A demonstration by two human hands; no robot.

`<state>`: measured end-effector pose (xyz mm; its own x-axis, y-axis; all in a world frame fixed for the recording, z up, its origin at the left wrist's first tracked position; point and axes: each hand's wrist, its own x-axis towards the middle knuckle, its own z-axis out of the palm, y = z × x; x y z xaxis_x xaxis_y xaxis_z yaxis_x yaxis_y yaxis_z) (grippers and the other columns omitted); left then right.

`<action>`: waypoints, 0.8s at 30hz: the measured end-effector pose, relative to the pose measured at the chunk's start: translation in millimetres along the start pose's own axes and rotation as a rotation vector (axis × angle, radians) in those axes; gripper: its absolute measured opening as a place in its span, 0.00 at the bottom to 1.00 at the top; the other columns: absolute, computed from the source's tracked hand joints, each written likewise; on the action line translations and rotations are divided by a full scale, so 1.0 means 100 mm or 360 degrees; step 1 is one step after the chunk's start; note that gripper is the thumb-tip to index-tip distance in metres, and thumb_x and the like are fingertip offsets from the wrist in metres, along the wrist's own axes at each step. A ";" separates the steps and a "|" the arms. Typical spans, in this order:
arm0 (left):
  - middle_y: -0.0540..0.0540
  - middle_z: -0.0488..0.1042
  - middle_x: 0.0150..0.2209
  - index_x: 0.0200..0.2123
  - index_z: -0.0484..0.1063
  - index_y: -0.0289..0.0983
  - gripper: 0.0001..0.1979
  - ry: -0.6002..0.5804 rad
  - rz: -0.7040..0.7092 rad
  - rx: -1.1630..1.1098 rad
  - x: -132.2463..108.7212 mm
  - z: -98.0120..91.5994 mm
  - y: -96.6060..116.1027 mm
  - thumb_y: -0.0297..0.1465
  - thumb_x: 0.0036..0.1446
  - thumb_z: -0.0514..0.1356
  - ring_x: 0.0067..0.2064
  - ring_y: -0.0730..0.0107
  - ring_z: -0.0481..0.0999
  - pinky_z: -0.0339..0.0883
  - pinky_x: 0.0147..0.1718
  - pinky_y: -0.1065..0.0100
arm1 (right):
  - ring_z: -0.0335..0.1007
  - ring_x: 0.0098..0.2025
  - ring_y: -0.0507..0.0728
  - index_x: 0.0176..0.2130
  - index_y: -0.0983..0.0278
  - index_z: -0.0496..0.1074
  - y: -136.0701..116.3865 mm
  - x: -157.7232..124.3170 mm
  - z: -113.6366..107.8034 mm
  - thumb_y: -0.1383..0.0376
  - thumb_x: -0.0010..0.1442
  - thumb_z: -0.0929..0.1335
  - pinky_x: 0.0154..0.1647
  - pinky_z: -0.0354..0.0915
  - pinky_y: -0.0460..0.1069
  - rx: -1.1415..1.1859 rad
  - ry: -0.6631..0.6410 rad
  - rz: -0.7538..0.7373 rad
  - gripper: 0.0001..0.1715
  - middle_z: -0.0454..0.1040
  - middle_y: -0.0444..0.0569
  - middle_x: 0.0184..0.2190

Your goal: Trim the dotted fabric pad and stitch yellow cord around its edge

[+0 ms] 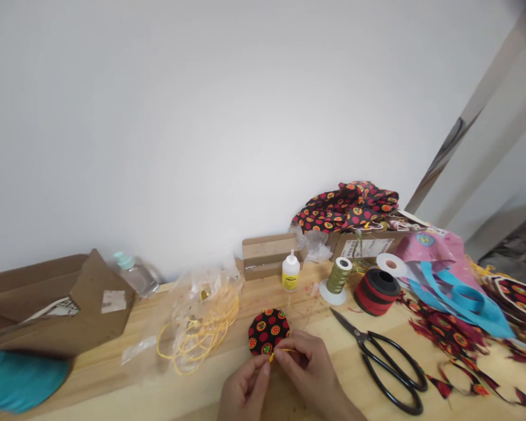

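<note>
Over wooden surface [149,393]: round black floral fabric disc [269,330] is facing up
Near edge: left hand [246,387] and right hand [311,368] are pinching thin yellow cord [272,356]
Room rightward: is ending at black metal scissors [362,338]

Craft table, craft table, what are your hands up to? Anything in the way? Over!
Right hand pinching yellow cord; left hand close beside it. Patterned disc just beyond the fingertips. Black scissors off to the right, not between hands.
</note>
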<state>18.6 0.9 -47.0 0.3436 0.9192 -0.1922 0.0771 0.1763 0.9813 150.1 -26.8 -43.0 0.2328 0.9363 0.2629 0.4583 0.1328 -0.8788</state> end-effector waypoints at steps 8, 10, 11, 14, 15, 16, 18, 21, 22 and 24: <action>0.42 0.78 0.31 0.33 0.75 0.35 0.19 -0.0077 -0.0002 -0.0028 0.02 -0.02 0.01 0.43 0.43 0.58 0.33 0.61 0.76 0.69 0.35 0.65 | 0.60 0.22 0.50 0.27 0.62 0.73 -0.04 -0.01 -0.02 0.65 0.52 0.64 0.21 0.54 0.43 -0.0182 -0.0090 -0.0144 0.09 0.65 0.43 0.18; 0.43 0.78 0.32 0.32 0.75 0.35 0.17 -0.0096 0.0030 -0.0016 0.02 -0.03 0.01 0.41 0.43 0.59 0.34 0.61 0.75 0.68 0.37 0.66 | 0.60 0.22 0.50 0.27 0.62 0.73 -0.02 -0.01 -0.01 0.65 0.53 0.63 0.21 0.54 0.43 -0.0253 -0.0114 -0.0155 0.09 0.65 0.43 0.19; 0.43 0.78 0.32 0.32 0.75 0.35 0.16 -0.0090 0.0036 -0.0007 0.02 -0.03 0.01 0.40 0.43 0.59 0.34 0.61 0.75 0.68 0.37 0.66 | 0.61 0.22 0.50 0.27 0.62 0.72 -0.01 -0.02 0.00 0.66 0.53 0.63 0.21 0.54 0.43 -0.0287 -0.0121 -0.0162 0.09 0.65 0.43 0.19; 0.44 0.78 0.30 0.33 0.75 0.35 0.16 -0.0032 0.0035 -0.0022 0.03 -0.03 -0.02 0.40 0.43 0.59 0.32 0.62 0.76 0.69 0.34 0.67 | 0.61 0.22 0.50 0.27 0.61 0.72 0.00 -0.03 0.01 0.66 0.54 0.62 0.22 0.54 0.43 -0.0356 -0.0126 -0.0169 0.10 0.66 0.43 0.20; 0.44 0.78 0.30 0.33 0.75 0.35 0.17 -0.0010 0.0033 -0.0035 0.03 -0.04 -0.03 0.40 0.43 0.59 0.31 0.62 0.76 0.69 0.33 0.67 | 0.61 0.22 0.50 0.27 0.61 0.72 -0.01 -0.03 0.01 0.66 0.54 0.62 0.22 0.54 0.43 -0.0362 -0.0132 -0.0176 0.10 0.66 0.43 0.20; 0.44 0.78 0.29 0.33 0.75 0.35 0.17 -0.0005 0.0027 -0.0048 0.03 -0.04 -0.03 0.40 0.43 0.59 0.30 0.62 0.76 0.69 0.32 0.67 | 0.61 0.22 0.50 0.27 0.61 0.71 -0.01 -0.03 0.01 0.66 0.54 0.62 0.22 0.54 0.43 -0.0358 -0.0142 -0.0188 0.10 0.66 0.43 0.20; 0.44 0.78 0.28 0.32 0.75 0.35 0.17 -0.0017 0.0010 -0.0063 0.03 -0.05 -0.01 0.40 0.43 0.59 0.30 0.62 0.75 0.69 0.31 0.67 | 0.61 0.23 0.50 0.27 0.62 0.71 -0.04 -0.03 0.03 0.66 0.54 0.61 0.22 0.54 0.43 -0.0326 -0.0151 -0.0222 0.10 0.66 0.44 0.20; 0.45 0.78 0.28 0.32 0.76 0.35 0.15 -0.0044 0.0005 -0.0046 0.03 -0.09 0.05 0.39 0.44 0.60 0.31 0.63 0.75 0.68 0.32 0.68 | 0.63 0.24 0.51 0.28 0.63 0.70 -0.05 -0.01 0.08 0.67 0.55 0.60 0.23 0.56 0.43 -0.0247 -0.0094 -0.0280 0.11 0.67 0.45 0.21; 0.46 0.78 0.28 0.31 0.76 0.36 0.14 -0.0038 0.0016 -0.0039 0.03 -0.10 0.08 0.39 0.44 0.60 0.32 0.63 0.75 0.68 0.33 0.69 | 0.63 0.24 0.51 0.29 0.63 0.70 -0.05 0.00 0.11 0.68 0.55 0.60 0.23 0.56 0.43 -0.0226 -0.0064 -0.0293 0.11 0.67 0.45 0.21; 0.47 0.78 0.28 0.31 0.76 0.36 0.14 -0.0036 0.0030 -0.0050 0.04 -0.11 0.12 0.38 0.44 0.60 0.31 0.65 0.75 0.67 0.32 0.70 | 0.64 0.24 0.51 0.30 0.63 0.71 -0.03 0.00 0.15 0.68 0.55 0.60 0.24 0.58 0.43 -0.0205 -0.0021 -0.0312 0.11 0.68 0.46 0.22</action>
<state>10.5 10.6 -36.1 0.3659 0.9143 -0.1735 0.0413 0.1703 0.9845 135.9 -21.9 -46.2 0.1177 0.9009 0.4178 0.5997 0.2709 -0.7530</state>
